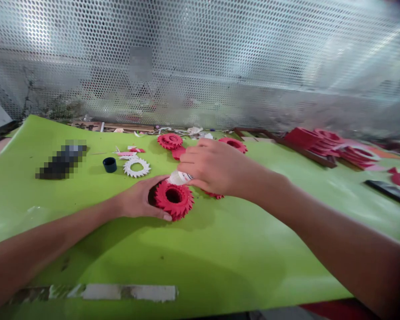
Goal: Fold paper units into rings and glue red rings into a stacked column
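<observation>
My left hand is curved around the left side of a thick red toothed ring, thumb at its near edge and fingers behind it. The ring lies on the green table cover, its round hole facing up. Over its far rim, my right hand grips a small white glue bottle, tilted with the tip down to the left at the ring's top. Whether the tip touches the ring I cannot tell. A white toothed ring lies flat beyond my left hand. Part of another red piece shows under my right hand.
A dark round cap stands near the white ring, with paper scraps behind. More red toothed rings lie farther back. Stacked red pieces sit at the right, near a dark flat bar. A perforated metal panel rises behind the table.
</observation>
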The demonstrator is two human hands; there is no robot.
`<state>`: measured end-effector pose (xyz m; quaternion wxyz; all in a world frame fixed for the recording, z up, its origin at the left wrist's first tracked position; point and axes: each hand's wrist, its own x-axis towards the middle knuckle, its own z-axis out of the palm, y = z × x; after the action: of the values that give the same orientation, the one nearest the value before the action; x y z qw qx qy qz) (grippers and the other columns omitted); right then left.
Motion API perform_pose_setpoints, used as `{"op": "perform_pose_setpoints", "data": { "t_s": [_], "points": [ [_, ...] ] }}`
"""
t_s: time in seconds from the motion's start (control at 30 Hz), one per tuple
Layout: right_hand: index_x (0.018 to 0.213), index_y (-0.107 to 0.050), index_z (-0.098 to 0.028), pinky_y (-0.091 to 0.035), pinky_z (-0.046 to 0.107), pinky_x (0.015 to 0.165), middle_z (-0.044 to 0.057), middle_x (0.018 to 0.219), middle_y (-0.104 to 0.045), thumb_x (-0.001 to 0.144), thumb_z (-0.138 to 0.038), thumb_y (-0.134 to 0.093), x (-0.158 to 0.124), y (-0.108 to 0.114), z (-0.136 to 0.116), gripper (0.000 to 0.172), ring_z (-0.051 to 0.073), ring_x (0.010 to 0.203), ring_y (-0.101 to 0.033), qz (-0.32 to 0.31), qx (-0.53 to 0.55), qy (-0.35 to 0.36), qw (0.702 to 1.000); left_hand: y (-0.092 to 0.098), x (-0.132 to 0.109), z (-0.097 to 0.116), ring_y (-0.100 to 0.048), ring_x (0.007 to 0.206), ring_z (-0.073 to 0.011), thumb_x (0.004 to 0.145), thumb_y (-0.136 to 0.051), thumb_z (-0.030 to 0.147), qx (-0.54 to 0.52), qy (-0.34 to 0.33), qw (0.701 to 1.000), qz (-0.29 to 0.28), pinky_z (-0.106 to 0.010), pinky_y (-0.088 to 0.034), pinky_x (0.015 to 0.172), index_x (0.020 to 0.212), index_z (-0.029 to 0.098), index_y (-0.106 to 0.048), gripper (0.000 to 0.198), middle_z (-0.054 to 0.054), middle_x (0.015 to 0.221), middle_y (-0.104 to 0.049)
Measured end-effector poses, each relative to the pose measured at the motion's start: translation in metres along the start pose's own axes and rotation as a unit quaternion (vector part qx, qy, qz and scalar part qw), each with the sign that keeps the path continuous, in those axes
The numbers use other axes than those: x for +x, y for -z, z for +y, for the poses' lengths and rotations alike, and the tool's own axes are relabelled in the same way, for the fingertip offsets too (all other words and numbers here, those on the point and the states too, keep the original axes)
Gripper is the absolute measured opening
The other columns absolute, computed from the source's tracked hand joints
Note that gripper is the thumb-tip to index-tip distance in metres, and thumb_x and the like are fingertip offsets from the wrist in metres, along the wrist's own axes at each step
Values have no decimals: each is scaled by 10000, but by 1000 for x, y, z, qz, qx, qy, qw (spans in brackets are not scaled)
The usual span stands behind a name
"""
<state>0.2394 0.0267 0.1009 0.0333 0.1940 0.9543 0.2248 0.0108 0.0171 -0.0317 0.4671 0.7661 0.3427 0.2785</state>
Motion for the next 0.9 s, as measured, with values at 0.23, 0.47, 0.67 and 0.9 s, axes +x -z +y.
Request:
{"op": "perform_pose_setpoints", "data": {
  "t_s": [0.23, 0.47, 0.67, 0.9],
  "points": [
    [1094, -736, -175, -474, 391, 804, 111, 1050, -774, 977, -227, -569, -56, -4, 2, 210, 269, 904, -686, 56, -18, -148, 987, 2, -1, 1, -557, 1385, -394, 622, -953, 529, 14, 9, 1000, -12, -575, -414, 1197, 1509, 216, -472, 1056, -156, 1501, -591],
    [1051, -762, -208, -563, 427, 818, 98, 989, -784, 767, -568, -755, -148, -44, 14, 458, 288, 854, -727, 234, 196, -502, 809, 4, -5, 5, -539, 1405, -405, 639, -920, 591, 62, 53, 997, -15, -592, -426, 1189, 1566, 220, -396, 1128, -170, 1533, -556],
    [918, -712, -191, -565, 396, 886, 94, 982, -766, 690, -297, -808, -194, -77, 50, 269, 212, 843, -696, 344, 317, -655, 593, 6, -9, 4, -551, 1400, -410, 651, -898, 619, 94, 63, 994, -15, -586, -460, 1172, 1571, 251, -390, 1114, -148, 1541, -557],
    [893, -621, -178, -577, 341, 702, 76, 902, -722, 721, -221, -816, -233, -132, 77, 264, 163, 710, -643, 323, 288, -727, 532, 5, -10, 8, -519, 1429, -412, 644, -888, 653, 100, 74, 992, -14, -563, -435, 1200, 1575, 226, -374, 1147, -156, 1587, -505]
  ]
}}
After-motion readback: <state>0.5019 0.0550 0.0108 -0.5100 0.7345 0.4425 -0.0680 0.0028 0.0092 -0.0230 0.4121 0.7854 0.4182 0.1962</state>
